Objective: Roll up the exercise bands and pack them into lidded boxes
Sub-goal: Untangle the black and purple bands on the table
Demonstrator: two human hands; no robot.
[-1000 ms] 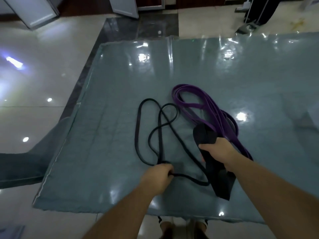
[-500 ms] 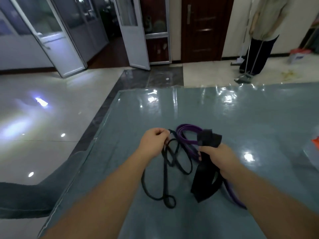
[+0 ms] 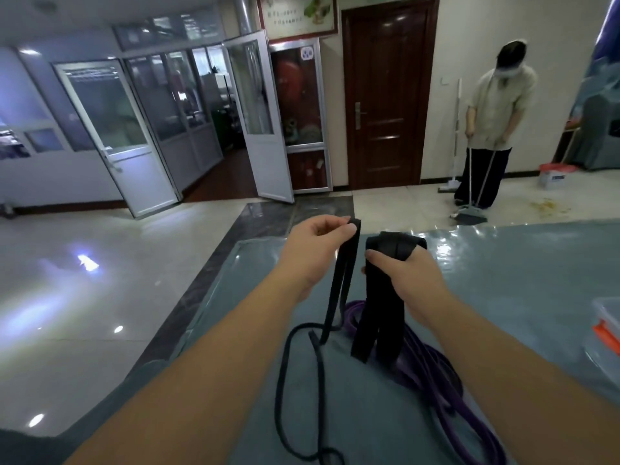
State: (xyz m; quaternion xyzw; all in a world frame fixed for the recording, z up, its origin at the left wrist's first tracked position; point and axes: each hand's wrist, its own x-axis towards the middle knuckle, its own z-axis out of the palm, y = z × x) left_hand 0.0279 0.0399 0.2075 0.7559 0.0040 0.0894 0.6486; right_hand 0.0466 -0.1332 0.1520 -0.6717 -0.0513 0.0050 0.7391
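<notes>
Taking the table (image 3: 503, 297) with its glossy blue-grey cover as the landmark, the tiled floor (image 3: 100, 297) spreads off its left side toward a row of glazed doors (image 3: 110, 129) at the far wall. Above the table's left half, the left hand (image 3: 318, 250) is raised with thumb and curled fingers pinching the top fold of a narrow black band (image 3: 339, 290); the band hangs down in two strands to the tabletop, where the rest of it trails in loose loops toward the near edge. Just to the right, apart from the left hand, the right hand (image 3: 409, 276) grips a wide black band (image 3: 379, 313), thumb pressed across its front and fingers wrapped behind, the folded top arching over the fingers and the doubled lengths hanging down. Beneath and behind both black bands, a purple band (image 3: 429, 370) lies coiled on the table, stretching toward the near right. At the table's right edge sits a clear plastic box (image 3: 607, 317) with an orange latch, only partly in view. Beyond the table's far right corner, a person (image 3: 493, 129) stands on the floor holding a broom and a dustpan near a dark wooden door (image 3: 385, 95).
</notes>
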